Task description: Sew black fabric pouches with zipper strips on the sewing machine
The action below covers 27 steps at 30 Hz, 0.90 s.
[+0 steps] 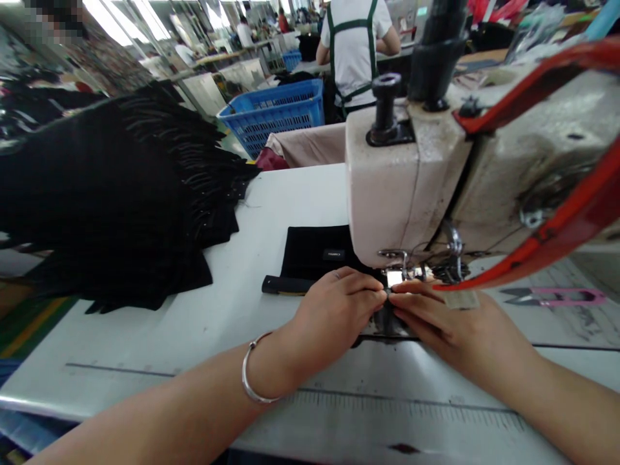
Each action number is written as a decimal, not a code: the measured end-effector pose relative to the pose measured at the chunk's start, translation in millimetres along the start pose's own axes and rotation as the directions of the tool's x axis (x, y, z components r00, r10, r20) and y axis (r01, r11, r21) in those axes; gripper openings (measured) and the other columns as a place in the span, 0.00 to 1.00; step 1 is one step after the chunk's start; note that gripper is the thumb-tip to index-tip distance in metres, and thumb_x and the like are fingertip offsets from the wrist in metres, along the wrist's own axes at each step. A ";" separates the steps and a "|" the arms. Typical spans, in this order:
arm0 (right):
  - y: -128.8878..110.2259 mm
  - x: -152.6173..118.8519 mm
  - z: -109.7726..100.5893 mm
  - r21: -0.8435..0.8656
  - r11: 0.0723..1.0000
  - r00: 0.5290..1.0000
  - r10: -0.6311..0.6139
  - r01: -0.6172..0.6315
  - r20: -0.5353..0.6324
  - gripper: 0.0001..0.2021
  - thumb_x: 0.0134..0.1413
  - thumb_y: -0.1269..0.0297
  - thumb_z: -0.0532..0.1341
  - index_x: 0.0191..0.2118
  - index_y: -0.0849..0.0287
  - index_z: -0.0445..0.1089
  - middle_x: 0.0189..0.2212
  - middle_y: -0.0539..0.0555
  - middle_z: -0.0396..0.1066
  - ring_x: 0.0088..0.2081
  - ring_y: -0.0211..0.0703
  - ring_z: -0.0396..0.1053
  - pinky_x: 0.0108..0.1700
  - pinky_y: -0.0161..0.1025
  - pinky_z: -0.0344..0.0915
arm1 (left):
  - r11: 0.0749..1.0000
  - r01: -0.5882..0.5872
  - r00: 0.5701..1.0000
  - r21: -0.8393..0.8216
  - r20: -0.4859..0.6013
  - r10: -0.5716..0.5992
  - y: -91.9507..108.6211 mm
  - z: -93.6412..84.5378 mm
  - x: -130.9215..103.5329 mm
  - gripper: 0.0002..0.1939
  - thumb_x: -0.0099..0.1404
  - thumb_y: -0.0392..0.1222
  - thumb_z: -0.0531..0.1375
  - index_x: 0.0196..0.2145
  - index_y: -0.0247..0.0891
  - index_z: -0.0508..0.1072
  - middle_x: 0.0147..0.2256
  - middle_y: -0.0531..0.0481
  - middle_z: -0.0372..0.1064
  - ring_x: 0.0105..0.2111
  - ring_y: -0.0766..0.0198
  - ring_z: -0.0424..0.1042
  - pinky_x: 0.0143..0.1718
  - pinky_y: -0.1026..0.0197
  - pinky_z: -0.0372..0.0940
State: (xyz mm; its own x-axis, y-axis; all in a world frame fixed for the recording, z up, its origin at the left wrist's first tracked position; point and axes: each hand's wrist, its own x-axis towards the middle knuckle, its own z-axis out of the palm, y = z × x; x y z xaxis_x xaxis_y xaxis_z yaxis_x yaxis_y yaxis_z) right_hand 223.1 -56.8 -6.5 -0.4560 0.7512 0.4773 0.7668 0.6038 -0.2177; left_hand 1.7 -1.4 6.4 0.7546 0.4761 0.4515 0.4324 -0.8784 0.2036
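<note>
A black fabric piece (310,244) with a small label lies flat beside the sewing machine (387,187), its near edge folded into a strip. My left hand (334,316), with a silver bangle (249,371) at the wrist, has its fingers pressed together on this folded edge, just left of the presser foot. Fingertips of my right hand (445,316) are drawn together at the front of the presser foot, almost touching the left ones. Whatever they pinch is too small and covered to name. The needle area is partly hidden by my fingers and the machine head.
A tall pile of black fabric pieces (145,194) covers the table's left side. Thread snips (557,296) with pink handles lie right of the machine. A red curved guard (547,239) arches in front. Beyond the table stand a blue basket (276,110) and a seated person (356,51).
</note>
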 end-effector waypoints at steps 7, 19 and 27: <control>1.4 1.1 3.2 -0.050 0.999 1.000 -0.019 0.019 0.001 0.10 0.68 0.67 0.57 0.44 0.58 0.77 0.36 0.54 0.80 0.41 0.47 0.78 0.37 0.42 0.74 | 0.999 0.013 0.999 -0.041 0.031 -0.012 -4.0 0.7 2.5 0.07 0.72 0.34 0.60 0.42 0.37 0.79 0.44 0.51 0.80 0.44 0.63 0.77 0.51 0.58 0.71; 14.6 4.4 8.0 -0.063 0.997 0.999 0.052 -0.051 0.016 0.11 0.66 0.69 0.57 0.44 0.55 0.78 0.41 0.55 0.80 0.41 0.48 0.77 0.40 0.44 0.74 | 0.993 0.115 0.993 -0.040 -0.007 -0.115 -12.1 9.1 9.7 0.06 0.70 0.36 0.62 0.37 0.40 0.80 0.39 0.51 0.79 0.40 0.62 0.77 0.46 0.58 0.72; 13.6 4.2 11.2 0.018 0.991 0.991 0.135 -0.135 0.021 0.12 0.68 0.64 0.56 0.43 0.56 0.78 0.39 0.55 0.80 0.40 0.50 0.78 0.39 0.46 0.75 | 0.982 0.132 0.990 -0.135 -0.039 -0.138 -13.4 9.7 9.5 0.04 0.67 0.33 0.65 0.37 0.39 0.81 0.39 0.51 0.80 0.39 0.61 0.78 0.45 0.58 0.72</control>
State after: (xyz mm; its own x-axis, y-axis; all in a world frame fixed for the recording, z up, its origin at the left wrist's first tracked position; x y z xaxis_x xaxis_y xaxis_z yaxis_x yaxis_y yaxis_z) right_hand 226.5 -42.5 -16.9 -0.3580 0.8312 0.4255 0.8133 0.5014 -0.2952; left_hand 7.9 15.3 -0.4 0.6677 0.5910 0.4527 0.4577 -0.8055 0.3765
